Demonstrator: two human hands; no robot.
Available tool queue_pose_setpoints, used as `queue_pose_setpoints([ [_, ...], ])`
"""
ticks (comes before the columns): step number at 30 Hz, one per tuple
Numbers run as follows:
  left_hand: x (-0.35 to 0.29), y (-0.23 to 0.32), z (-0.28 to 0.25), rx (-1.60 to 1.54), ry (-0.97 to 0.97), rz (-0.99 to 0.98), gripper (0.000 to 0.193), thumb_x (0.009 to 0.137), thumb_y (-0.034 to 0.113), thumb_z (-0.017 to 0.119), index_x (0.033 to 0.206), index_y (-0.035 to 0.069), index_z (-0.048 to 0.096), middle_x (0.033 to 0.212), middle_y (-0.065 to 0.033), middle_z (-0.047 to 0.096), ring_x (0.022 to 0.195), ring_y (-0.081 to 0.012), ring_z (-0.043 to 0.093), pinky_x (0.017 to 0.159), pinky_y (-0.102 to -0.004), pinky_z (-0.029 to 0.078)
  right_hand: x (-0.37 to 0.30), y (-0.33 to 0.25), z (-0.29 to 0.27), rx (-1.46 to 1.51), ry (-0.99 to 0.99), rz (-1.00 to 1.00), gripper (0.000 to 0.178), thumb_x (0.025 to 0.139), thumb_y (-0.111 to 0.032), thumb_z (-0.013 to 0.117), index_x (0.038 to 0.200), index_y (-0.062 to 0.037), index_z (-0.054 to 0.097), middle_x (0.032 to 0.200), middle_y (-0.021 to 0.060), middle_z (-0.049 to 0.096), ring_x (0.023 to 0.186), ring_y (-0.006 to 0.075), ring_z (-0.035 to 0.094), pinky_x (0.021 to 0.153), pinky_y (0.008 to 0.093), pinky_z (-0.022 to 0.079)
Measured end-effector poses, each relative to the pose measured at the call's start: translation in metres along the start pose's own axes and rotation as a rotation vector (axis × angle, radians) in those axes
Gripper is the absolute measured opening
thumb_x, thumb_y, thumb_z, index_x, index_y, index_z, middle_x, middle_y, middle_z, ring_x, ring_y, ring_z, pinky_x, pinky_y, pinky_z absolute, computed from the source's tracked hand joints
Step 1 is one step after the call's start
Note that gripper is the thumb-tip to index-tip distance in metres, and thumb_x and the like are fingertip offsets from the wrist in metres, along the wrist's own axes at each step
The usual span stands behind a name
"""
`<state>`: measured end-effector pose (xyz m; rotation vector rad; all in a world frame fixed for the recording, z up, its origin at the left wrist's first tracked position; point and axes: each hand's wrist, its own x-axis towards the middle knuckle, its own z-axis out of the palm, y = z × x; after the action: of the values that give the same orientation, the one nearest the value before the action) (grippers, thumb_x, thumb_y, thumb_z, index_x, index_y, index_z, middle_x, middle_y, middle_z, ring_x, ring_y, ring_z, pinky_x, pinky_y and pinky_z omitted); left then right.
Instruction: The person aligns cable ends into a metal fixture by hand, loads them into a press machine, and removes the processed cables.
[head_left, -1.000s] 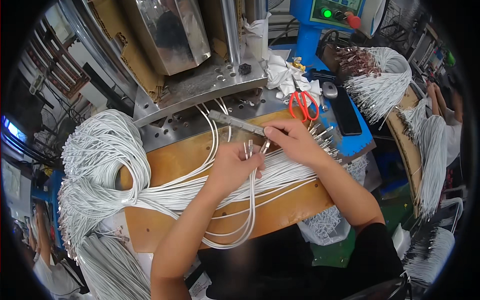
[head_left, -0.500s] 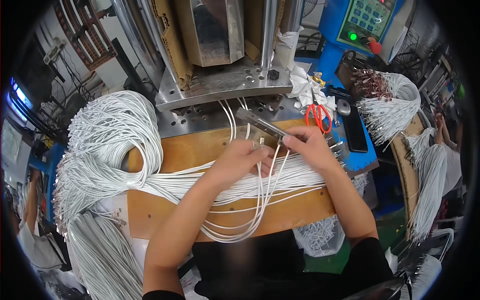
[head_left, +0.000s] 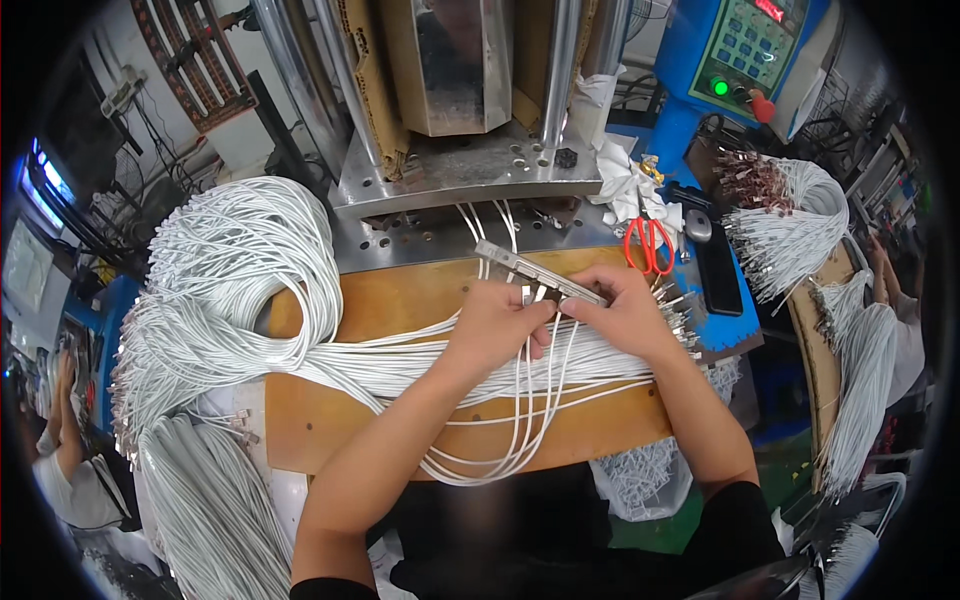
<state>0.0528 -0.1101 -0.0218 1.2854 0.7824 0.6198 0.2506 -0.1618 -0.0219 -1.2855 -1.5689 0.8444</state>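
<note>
Where near white cables (head_left: 525, 370) loop: left hand (head_left: 502, 326) pinches some — right hand (head_left: 628, 314) holds metal bar (head_left: 527, 267)
Far right: red scissors (head_left: 649, 243)

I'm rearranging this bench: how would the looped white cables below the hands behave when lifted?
The looped white cables would probably flex yet spring a little, given their smooth, wide bends. They seem light, being thin and few.

The left hand (head_left: 497, 325) is closed, its thumb (head_left: 537, 316) pointing toward the right hand (head_left: 627, 312) just beside it, which pinches with thumb and fingers. The left forearm (head_left: 400, 435) slants down-left from its hand, the right forearm (head_left: 703, 410) down-right.
</note>
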Motion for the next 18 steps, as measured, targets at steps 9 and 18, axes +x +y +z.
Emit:
queue_pose_setpoints([
  [9, -0.003, -0.002, -0.001, 0.037, -0.016, 0.034, 0.021, 0.089, 0.012, 0.065, 0.076, -0.004, 0.067, 0.066, -0.0104, 0.066, 0.052, -0.0134, 0.062, 0.045, -0.0247, 0.047, -0.002, 0.000, -0.001, 0.049, -0.016, 0.060, 0.019, 0.082, -0.001, 0.072, 0.100, 0.0043, 0.068, 0.084, 0.0024, 0.067, 0.079, 0.0080, 0.062, 0.073, 0.0223, 0.050],
  [18, -0.004, 0.003, -0.016, -0.229, 0.130, -0.024, 0.022, 0.094, 0.017, 0.062, 0.082, 0.000, 0.067, 0.069, -0.0064, 0.064, 0.057, -0.0120, 0.060, 0.050, -0.0235, 0.047, -0.001, -0.001, -0.016, 0.281, 0.094, 0.266, 0.021, 0.083, -0.005, 0.072, 0.101, 0.0048, 0.068, 0.083, 0.0021, 0.067, 0.077, 0.0064, 0.061, 0.068, 0.0211, 0.048],
])
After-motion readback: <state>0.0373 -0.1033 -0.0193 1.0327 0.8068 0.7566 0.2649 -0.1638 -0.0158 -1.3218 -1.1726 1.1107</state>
